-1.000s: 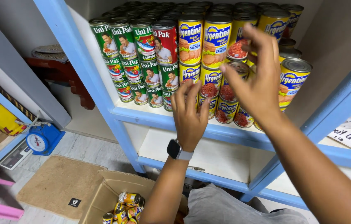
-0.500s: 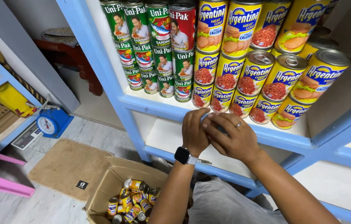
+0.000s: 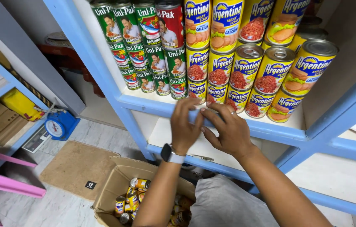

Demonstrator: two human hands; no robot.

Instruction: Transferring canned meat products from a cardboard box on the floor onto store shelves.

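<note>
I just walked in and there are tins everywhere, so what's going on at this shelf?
A person is at a blue shelf stacked with tins: green-labelled ones on the left, yellow-labelled ones on the right. The left hand, with a watch at the wrist, and the right hand are together at the shelf's front edge, just below the lowest yellow tins; whether they hold anything I cannot tell. On the floor below, an open cardboard box holds more tins.

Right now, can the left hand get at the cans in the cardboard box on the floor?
Probably yes: the left hand is up at the shelf edge, but the box sits open just below it, with nothing covering the cans.
</note>
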